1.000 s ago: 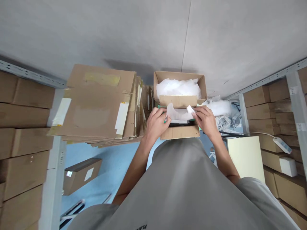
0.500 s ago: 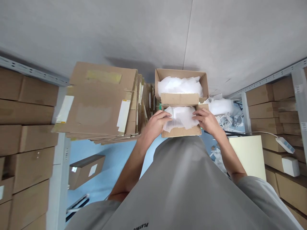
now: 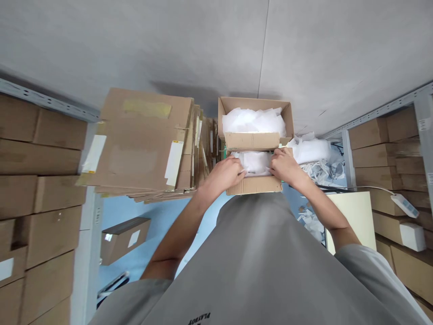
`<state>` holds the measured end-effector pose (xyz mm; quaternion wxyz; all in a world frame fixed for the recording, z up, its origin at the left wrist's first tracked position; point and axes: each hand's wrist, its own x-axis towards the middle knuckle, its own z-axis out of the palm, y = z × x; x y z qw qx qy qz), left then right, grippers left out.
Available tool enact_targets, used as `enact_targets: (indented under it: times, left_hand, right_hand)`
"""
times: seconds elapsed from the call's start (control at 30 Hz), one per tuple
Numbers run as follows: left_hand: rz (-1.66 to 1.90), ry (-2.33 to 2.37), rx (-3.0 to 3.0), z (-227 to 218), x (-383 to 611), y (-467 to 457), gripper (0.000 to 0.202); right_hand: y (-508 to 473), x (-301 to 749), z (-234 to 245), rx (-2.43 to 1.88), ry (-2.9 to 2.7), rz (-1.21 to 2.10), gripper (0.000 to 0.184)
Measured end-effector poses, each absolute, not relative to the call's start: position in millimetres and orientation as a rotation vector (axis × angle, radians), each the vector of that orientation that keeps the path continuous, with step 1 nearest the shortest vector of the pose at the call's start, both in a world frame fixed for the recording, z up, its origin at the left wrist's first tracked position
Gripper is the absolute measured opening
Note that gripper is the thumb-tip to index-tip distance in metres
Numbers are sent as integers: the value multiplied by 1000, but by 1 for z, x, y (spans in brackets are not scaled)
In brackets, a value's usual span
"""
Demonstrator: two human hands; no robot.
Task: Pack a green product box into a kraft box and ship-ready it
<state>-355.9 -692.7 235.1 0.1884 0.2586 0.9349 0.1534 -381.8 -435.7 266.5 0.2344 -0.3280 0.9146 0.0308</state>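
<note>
A small open cardboard box (image 3: 254,185) sits right in front of my chest, with white foam wrap (image 3: 256,161) lying in it. My left hand (image 3: 226,173) is closed on the left edge of that wrap. My right hand (image 3: 284,165) is closed on its right edge. Both hands press the wrap down into the box. Directly behind it stands a second open cardboard box (image 3: 253,141) filled with more white wrap.
A tall stack of flattened cardboard (image 3: 145,144) lies to the left. Metal shelves with brown cartons (image 3: 37,180) line the left side, and more cartons (image 3: 379,144) the right. Loose white plastic (image 3: 313,151), a power strip (image 3: 404,205) and a cream panel (image 3: 350,216) are at right. A small carton (image 3: 123,234) lies on the blue floor.
The white wrap was held up and spread over the near box; now both hands have pushed it down inside, and the hands have drawn closer together.
</note>
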Motion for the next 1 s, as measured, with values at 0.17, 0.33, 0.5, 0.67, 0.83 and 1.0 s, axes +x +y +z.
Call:
enact_targets:
  times: [0.17,0.33,0.5,0.67,0.83,1.0]
  left_hand:
    - [299,2700,646,231,-370,-677,16]
    - [450,2662,670,222,-371,-679,21]
    - [871,2665,769,226,-350,-701,15]
    - [1129,3008,377,245,-319,-729,25]
    - [983,3061,-102,233,-305,-743,29]
    - [924,3029,-149,218,-313,-730,24]
  right_hand:
    - [-453,-392,257,-883,2520,262,33]
    - [-448,-395,253,-895,2531,169,30]
    - [-423,-376,268,-974,2598,-299,26]
    - [-389,-351,277,-525,3093,-805,19]
    - [-374,-332,257,153,3227,-916,37]
    - [-386,-312,245,394,3037,-1035,44]
